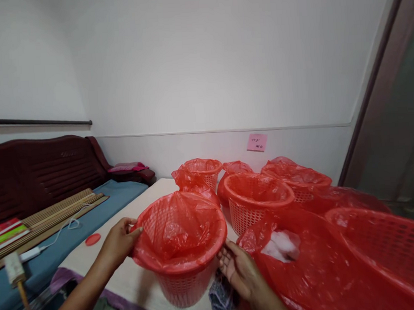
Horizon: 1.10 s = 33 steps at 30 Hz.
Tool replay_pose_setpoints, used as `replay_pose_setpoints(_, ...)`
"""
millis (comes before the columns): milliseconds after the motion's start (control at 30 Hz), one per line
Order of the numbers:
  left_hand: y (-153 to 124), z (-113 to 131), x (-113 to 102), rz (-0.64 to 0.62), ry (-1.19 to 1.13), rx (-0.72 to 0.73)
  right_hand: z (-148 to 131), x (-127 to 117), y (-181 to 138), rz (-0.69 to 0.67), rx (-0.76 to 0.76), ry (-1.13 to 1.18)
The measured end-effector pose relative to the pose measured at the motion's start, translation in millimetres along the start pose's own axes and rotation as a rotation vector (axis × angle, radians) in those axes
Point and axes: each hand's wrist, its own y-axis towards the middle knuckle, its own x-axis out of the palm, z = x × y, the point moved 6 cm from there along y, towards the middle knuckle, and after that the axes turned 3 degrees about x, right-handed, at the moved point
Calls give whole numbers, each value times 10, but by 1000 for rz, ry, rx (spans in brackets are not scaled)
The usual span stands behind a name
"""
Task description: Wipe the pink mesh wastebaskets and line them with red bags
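Note:
A red mesh basket (182, 282) lined with a red plastic bag (178, 228) stands at the table's near edge. My left hand (119, 241) grips the bag at the basket's left rim, fingers curled over it. My right hand (238, 268) rests against the basket's right side below the rim, palm up and fingers spread. A dark cloth (220, 298) lies just under that hand.
Three more lined red baskets (256, 203) stand behind on the white table (130, 278). A large red basket (390, 246) and loose red bags (307, 271) fill the right. A red lid (93, 239) lies at left. A sofa with bamboo mat (55, 213) sits left.

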Motion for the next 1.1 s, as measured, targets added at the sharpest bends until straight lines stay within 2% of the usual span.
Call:
replay_pose_setpoints(167,-60,28,128,-44,-162,-45,-78,58,97,-27,-11,-35)
replay_pose_setpoints(300,-140,5,206,-41,-324,-16,-196,47,97,19,-72,-38)
replay_pose_setpoints(433,-226,5,253,-61,-301,29,-364,38,50,60,-180,-34)
replay_pose_setpoints(667,-308,64,331,-238,-231,70,-663,176,-62,58,-365,-128)
replay_pose_setpoints(900,-353,66,487,-331,-96,87,-931,697,-261,-129,-493,-371)
replay_pose_setpoints(1100,-270,145,530,-231,-47,125,-918,1269,-221,-346,-558,-458)
